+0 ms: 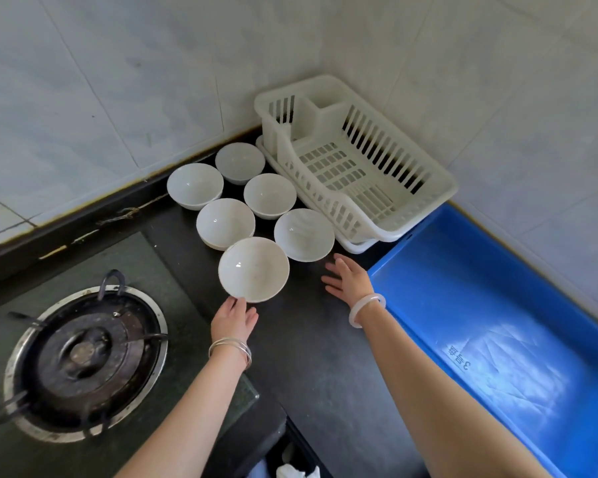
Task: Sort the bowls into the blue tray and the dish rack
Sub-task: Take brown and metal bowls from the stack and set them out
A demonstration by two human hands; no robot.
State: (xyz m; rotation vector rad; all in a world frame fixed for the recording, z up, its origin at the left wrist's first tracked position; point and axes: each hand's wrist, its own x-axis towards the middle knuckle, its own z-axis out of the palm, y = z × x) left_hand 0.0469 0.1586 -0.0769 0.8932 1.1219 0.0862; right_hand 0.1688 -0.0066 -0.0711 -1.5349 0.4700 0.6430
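Observation:
Several white bowls stand in two rows on the dark counter. The nearest bowl (253,269) is tilted toward me, and my left hand (233,319) pinches its near rim. Behind it sit a bowl (225,223) and, to the right, another bowl (304,233). My right hand (347,279) hovers with straight fingers just in front of that right bowl, touching nothing. The white dish rack (356,167) stands empty in the corner. The blue tray (491,326) lies empty at the right.
A gas burner (83,360) with a black pan support is set into the counter at the left. Tiled walls close the corner behind the rack and the tray. The dark counter (318,357) stretches between my arms.

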